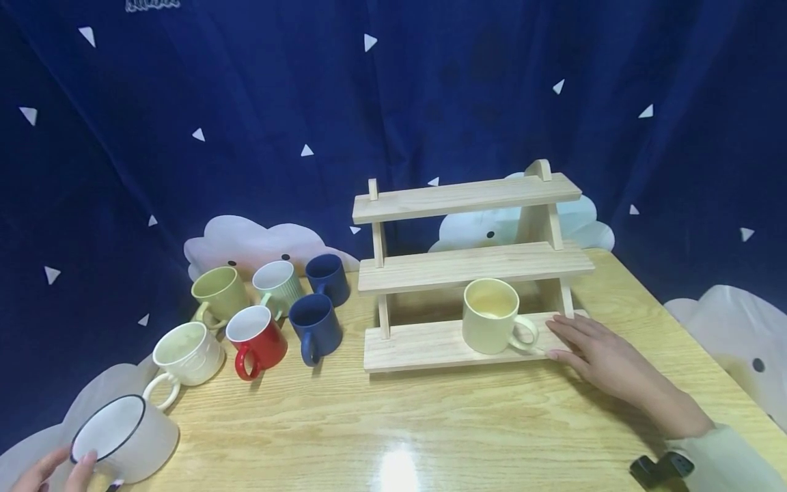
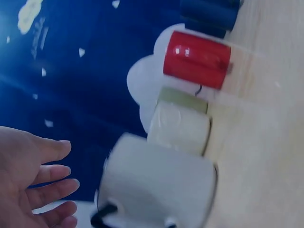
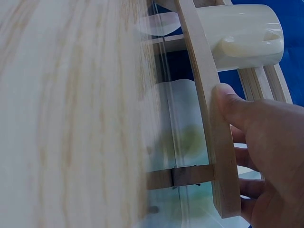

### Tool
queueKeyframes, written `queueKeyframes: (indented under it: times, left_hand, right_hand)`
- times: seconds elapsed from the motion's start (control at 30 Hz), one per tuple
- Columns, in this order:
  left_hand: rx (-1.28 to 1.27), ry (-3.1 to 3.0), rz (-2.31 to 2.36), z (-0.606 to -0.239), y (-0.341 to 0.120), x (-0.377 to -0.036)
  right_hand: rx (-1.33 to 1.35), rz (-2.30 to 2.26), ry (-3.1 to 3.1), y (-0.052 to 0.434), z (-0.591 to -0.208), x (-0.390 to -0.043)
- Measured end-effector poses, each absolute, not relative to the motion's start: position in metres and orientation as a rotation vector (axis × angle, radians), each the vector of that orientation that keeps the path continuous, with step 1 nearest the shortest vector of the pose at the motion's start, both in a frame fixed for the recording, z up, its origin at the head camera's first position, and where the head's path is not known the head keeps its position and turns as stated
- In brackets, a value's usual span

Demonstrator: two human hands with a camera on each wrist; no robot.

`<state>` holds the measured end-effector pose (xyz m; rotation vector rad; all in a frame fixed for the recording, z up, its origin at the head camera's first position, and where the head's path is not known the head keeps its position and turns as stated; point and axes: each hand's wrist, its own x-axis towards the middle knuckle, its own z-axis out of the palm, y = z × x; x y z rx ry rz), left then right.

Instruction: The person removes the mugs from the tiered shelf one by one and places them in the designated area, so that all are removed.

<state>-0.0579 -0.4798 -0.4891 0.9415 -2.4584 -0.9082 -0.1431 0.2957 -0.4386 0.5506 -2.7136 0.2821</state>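
Head view: a pale yellow mug (image 1: 490, 316) stands upright on the bottom shelf of a wooden rack (image 1: 467, 266), handle turned to the right; nothing can be made out inside it. On the table (image 1: 393, 424) left of the rack sit six more mugs: a green one (image 1: 220, 292), a ribbed mint one (image 1: 278, 283), two blue ones (image 1: 320, 301), a red one (image 1: 257, 339) and a cream one (image 1: 187, 354), all upright, their insides showing nothing. A white mug with a dark rim (image 1: 126, 437) stands at the table's near left corner.

The right hand (image 1: 593, 348) lies flat on the bottom shelf's right end, fingers straight, tips just beside the yellow mug's handle; the right wrist view shows the thumb against the shelf's front edge. The left hand (image 1: 55, 471) is at the white mug's rim, fingers loosely spread; in the left wrist view it is just apart from the mug.
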Motion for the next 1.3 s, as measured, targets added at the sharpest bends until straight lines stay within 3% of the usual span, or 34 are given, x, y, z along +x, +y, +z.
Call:
queueKeyframes:
  times: [0.2,0.3,0.8,1.3]
  left_hand:
    - [0.7,-2.502,-0.713,-0.409,-0.386,-0.052]
    - [0.489,-2.533,-0.69,-0.394,-0.364,-0.055]
    - [-0.059,-2.589,-0.769,-0.379,-0.29,-0.08]
    - [-0.331,-2.644,-0.923,-0.377,-0.233,-0.113]
  right_hand:
    - [0.537,0.288,-2.712,0.296,-0.439,-0.144]
    - [0.539,0.291,-2.712,0.296,-0.44,-0.144]
    - [0.54,0.293,-2.708,0.298,-0.442,-0.145]
    - [0.559,0.288,-2.7,0.298,-0.441,-0.145]
